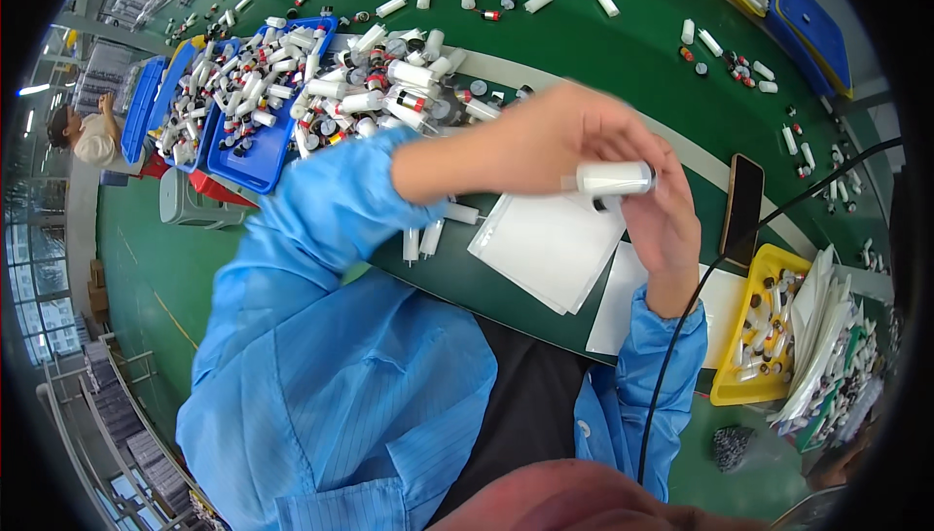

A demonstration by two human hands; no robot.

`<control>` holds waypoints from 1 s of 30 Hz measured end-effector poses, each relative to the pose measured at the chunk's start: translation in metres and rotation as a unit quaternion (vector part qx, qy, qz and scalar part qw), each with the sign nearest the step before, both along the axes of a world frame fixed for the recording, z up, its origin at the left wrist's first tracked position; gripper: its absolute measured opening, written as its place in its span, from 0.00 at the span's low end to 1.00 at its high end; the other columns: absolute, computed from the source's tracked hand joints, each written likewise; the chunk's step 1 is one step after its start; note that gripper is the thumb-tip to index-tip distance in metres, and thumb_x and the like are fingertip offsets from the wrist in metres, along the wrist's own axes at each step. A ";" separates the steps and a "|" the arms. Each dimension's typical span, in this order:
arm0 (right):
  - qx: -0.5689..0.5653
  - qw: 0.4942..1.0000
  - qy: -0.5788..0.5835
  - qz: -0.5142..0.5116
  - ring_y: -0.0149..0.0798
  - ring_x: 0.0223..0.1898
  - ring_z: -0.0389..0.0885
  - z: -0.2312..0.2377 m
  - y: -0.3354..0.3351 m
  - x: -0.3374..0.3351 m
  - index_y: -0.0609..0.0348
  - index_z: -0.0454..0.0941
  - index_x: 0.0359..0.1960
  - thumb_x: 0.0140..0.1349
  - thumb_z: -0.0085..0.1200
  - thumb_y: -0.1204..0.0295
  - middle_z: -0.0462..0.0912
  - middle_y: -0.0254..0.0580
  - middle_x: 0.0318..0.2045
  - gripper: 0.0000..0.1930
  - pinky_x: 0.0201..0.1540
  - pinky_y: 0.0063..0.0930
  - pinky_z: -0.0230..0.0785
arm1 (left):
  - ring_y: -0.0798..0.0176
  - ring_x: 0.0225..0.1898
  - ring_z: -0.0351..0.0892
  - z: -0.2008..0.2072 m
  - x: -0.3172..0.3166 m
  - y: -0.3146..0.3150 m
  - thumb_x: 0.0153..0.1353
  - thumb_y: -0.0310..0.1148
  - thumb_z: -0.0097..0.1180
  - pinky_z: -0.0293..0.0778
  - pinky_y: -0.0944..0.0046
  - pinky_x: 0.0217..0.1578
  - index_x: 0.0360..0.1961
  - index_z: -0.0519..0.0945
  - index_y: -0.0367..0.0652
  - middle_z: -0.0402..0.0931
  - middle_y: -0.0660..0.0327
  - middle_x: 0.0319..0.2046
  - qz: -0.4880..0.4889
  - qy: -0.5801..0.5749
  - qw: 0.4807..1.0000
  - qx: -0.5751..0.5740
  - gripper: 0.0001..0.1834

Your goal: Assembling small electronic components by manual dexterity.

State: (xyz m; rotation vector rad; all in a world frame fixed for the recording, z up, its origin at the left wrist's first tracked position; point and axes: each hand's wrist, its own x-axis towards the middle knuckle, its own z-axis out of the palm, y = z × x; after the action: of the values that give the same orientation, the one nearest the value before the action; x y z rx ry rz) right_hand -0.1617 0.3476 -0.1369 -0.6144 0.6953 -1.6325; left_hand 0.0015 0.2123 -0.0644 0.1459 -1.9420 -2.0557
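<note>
I count two hands at work on my feed and one white cylinder [613,179] between them, raised above the table [428,283], lying level with its dark end to the right. My right hand [667,224] comes up from the near side, its fingers closed in a narrow curl at that dark end and holding it, as far as the blur lets me judge. My left hand [545,137] reaches across from the left, fingers bent together over the top and overlapping the right ones; I cannot tell whether they also grip the cylinder or only hang above it. Under the hands I have one stack of white bags [550,254], and at least one more white sheet [615,302] lies near the right forearm. Three loose cylinders [431,237] sit left of the stack. Past the left forearm is one large heap of cylinders [413,74], mixed with black and red pieces, too many to count, and at least two filled blue bins [251,177] beside it. To the right I count one phone [743,205], one black cable [671,341] passing in front of the right sleeve, and one yellow tray [725,390] of small parts. One co-worker [95,142] shows at far left, near one gray stool [197,206].
</note>
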 end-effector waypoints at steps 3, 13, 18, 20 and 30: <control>0.028 0.998 -0.001 -0.054 0.35 0.48 0.76 -0.013 0.001 -0.008 0.59 0.69 0.57 0.66 0.54 0.66 0.78 0.39 0.45 0.20 0.55 0.30 0.66 | 0.71 0.39 0.85 0.028 -0.014 -0.051 0.61 0.29 0.67 0.80 0.71 0.39 0.45 0.83 0.34 0.85 0.58 0.37 0.044 -0.100 0.982 -0.154 0.13; 0.014 0.989 0.032 -0.141 0.33 0.39 0.72 -0.021 -0.002 -0.013 0.61 0.73 0.48 0.68 0.51 0.66 0.74 0.36 0.35 0.13 0.48 0.28 0.65 | 0.53 0.51 0.83 -0.022 -0.021 -0.235 0.61 0.45 0.65 0.77 0.58 0.52 0.58 0.78 0.35 0.83 0.50 0.50 0.093 -0.338 0.833 -0.427 0.30; 0.034 0.984 0.103 -0.143 0.32 0.39 0.72 -0.030 -0.009 -0.005 0.61 0.73 0.47 0.66 0.50 0.70 0.75 0.35 0.34 0.11 0.48 0.26 0.64 | 0.60 0.39 0.81 -0.054 0.062 -0.380 0.60 0.49 0.61 0.78 0.58 0.42 0.48 0.82 0.39 0.82 0.56 0.37 0.233 -0.477 0.760 -0.374 0.24; 0.038 0.983 0.114 -0.137 0.31 0.38 0.72 -0.030 -0.009 -0.005 0.62 0.73 0.47 0.65 0.49 0.72 0.75 0.35 0.34 0.11 0.47 0.26 0.64 | 0.65 0.39 0.76 -0.068 0.076 -0.388 0.62 0.54 0.60 0.74 0.59 0.40 0.55 0.78 0.42 0.78 0.60 0.39 0.289 -0.510 0.743 -0.322 0.30; 0.047 0.985 0.103 -0.131 0.31 0.38 0.73 -0.029 -0.009 -0.007 0.63 0.73 0.45 0.63 0.48 0.74 0.75 0.35 0.34 0.11 0.46 0.25 0.65 | 0.67 0.42 0.72 -0.075 0.024 -0.339 0.53 0.69 0.61 0.71 0.61 0.41 0.54 0.72 0.46 0.72 0.61 0.41 0.184 -0.515 0.811 -0.207 0.41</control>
State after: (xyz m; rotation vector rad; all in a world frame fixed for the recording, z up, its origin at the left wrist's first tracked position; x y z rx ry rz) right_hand -0.1690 0.3383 -0.1660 -0.6494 1.0341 -1.7809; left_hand 0.0250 -0.1269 -0.1389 1.6704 -2.5463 -1.2818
